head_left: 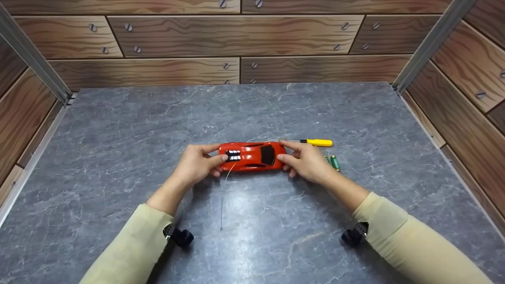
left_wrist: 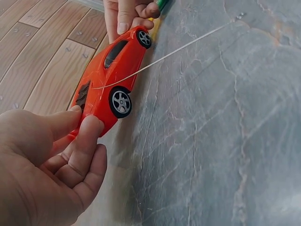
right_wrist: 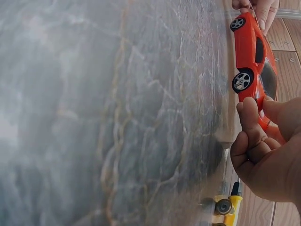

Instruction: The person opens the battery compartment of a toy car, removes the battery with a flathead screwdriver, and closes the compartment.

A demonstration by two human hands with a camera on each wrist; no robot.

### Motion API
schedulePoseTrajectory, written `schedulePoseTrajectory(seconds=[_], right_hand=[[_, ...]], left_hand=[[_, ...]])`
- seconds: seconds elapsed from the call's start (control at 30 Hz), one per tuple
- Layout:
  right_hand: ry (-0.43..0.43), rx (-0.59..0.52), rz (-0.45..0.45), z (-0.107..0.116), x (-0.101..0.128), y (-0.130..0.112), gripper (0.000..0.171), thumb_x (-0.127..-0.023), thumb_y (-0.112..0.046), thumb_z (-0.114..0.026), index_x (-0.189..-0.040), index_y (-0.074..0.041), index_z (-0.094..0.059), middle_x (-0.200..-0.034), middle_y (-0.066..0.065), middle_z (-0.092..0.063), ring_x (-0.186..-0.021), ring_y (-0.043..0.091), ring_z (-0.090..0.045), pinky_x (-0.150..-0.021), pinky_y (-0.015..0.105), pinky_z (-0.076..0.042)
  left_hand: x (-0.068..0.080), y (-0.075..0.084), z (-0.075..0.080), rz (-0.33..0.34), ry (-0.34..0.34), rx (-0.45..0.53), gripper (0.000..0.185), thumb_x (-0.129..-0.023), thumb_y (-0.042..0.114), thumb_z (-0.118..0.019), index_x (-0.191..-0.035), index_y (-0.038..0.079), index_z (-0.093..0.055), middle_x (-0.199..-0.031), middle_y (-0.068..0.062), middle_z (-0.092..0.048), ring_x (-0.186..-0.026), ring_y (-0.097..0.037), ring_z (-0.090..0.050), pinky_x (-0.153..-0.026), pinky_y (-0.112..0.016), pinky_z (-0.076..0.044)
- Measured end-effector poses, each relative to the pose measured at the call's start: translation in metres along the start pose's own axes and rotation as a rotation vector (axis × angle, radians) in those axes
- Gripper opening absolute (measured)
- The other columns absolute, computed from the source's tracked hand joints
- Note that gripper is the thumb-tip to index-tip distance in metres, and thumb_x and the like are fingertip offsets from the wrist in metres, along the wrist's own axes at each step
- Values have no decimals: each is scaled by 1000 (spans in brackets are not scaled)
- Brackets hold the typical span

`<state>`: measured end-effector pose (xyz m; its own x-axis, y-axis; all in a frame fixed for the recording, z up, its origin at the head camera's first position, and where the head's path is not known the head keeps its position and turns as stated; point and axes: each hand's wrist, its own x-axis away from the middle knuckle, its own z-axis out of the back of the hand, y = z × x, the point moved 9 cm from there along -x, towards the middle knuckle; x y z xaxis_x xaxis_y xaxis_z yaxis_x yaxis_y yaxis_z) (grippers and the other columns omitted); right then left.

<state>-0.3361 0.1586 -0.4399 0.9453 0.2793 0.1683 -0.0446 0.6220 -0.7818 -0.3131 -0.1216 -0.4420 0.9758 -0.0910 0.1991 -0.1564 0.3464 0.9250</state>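
A red toy car (head_left: 250, 155) with dark windows and silver-spoked wheels is held upright between both hands. At its rear end, the left hand (head_left: 196, 163) grips it, thumb on top by the black engine grille (left_wrist: 83, 95). The right hand (head_left: 309, 161) pinches the front end, thumb on the hood. From the car's rear side a thin wire antenna (left_wrist: 183, 47) stretches out toward the near side. In both wrist views the car's wheels (right_wrist: 242, 81) show beside the tabletop.
Behind the right hand lies a yellow-handled screwdriver (head_left: 319, 142). Green batteries (head_left: 335, 162) rest on the grey marbled table (head_left: 252, 114) just right of that hand. Wood-patterned panels (head_left: 236, 35) surround the table at the back and sides.
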Motion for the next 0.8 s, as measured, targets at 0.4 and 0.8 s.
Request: schedulePoseTrajectory(seconds=[0.4,0.8], right_hand=[[-29,25,-14,-3,-2,2,60,-104,-30,-72,-158,-13,-52,-80,5,-75,-56,17,-66,-53,27,-55],[-44,25,-12,-4,-4,3,62,-103,-30,-73,-158,-12,-52,-83,7,-76,-57,16,-67,-55,26,-55]], left_hand=[[-4,-5,-3,42,-3,29,54,-97,8,-78,-147,0,-60,-77,-15,-76,-56,-15,-70,-54,-27,-60],[-6,-9,-3,51,-5,66,53,-98,7,-78,-147,-3,-60,-78,-14,-76,-57,-13,-69,-59,-28,-63]])
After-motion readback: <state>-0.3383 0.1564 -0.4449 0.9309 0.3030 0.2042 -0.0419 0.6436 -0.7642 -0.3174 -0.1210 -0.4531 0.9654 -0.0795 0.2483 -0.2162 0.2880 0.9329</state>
